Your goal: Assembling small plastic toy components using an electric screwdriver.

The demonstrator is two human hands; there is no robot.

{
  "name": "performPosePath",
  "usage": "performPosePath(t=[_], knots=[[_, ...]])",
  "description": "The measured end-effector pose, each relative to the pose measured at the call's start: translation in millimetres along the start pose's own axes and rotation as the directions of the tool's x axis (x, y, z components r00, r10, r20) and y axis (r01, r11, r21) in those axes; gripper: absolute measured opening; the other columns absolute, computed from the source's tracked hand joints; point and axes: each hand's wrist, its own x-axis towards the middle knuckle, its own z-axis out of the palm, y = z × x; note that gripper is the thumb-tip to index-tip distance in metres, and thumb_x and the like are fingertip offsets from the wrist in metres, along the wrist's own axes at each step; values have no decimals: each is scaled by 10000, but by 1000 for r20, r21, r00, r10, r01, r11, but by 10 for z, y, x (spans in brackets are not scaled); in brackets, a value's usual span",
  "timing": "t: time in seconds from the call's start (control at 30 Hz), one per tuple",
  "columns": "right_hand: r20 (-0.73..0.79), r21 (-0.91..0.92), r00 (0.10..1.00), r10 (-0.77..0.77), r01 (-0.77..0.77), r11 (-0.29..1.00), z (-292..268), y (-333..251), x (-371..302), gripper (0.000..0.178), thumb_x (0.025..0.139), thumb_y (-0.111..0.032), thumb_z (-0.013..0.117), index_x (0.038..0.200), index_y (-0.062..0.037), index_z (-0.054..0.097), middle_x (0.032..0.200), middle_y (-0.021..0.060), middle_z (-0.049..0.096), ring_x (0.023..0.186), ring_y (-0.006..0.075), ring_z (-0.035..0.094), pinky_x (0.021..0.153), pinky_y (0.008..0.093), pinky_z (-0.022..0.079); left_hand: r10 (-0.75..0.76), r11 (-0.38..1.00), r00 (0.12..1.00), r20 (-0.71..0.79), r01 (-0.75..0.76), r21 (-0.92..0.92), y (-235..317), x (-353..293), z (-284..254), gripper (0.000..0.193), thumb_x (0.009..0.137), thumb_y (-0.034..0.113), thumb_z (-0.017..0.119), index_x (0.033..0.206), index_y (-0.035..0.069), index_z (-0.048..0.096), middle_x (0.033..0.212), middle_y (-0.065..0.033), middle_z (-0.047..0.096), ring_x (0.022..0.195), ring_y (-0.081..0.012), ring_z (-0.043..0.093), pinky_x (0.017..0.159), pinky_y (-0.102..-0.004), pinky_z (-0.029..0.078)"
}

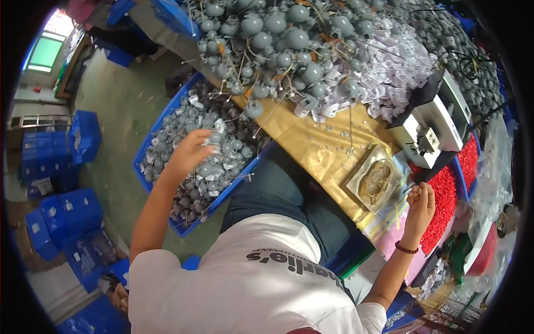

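Your left hand (192, 150) hung above the grey parts (207, 169) in the bin (139, 170) at left, your right hand (421, 201) beside the red parts (439, 214) at right; I couldn't tell whether either grip was closed on anything. A low left hand likely avoided knocks

A gold-covered desk (311, 153) carries heaped grey ball-shaped parts (275, 23), white plastic pieces (389, 69), a metal fixture (374, 179) and a white box-shaped machine (416, 131).
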Motion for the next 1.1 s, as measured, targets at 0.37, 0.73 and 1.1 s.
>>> performPosePath(t=[0.37, 0.73, 1.1], knots=[[-44, -483, 985, -166, 125, 867, -428, 128, -48, 183, 1055, -125, 579, 1157, 7, 655, 1036, 82, 687, 883, 142, 649, 761, 268, 530, 301, 803, 844, -445, 27, 595, -2027, -220, -682, 285, 854, -16, 650, 1138, 11, 649, 1064, -125, 671, 998, -257, 664, 867, -369, 523], [259, -965, 884, -389, 219, -144, -612, 65, 219, 260, 898, -15, 631, 1154, -29, 672, 1103, 169, 645, 1043, 371, 587, 902, 453, 491, 910, -85, 121, 397, -883, 463, 1346, 795, 1823, 311, 762, 48, 681, 1071, 72, 708, 1048, -71, 685, 983, -290, 650, 854, -409, 508], [287, -957, 897, -337, 281, -69, -556, -99, 221, 152, 886, -7, 623, 1023, -20, 686, 1033, 146, 663, 985, 365, 595, 874, 454, 496, 802, -334, 230, 551, -592, 734, 1434, 1829, 3307, 116, 796, 181, 625, 891, 117, 608, 886, -30, 575, 916, -201, 551, 744, -357, 414]])
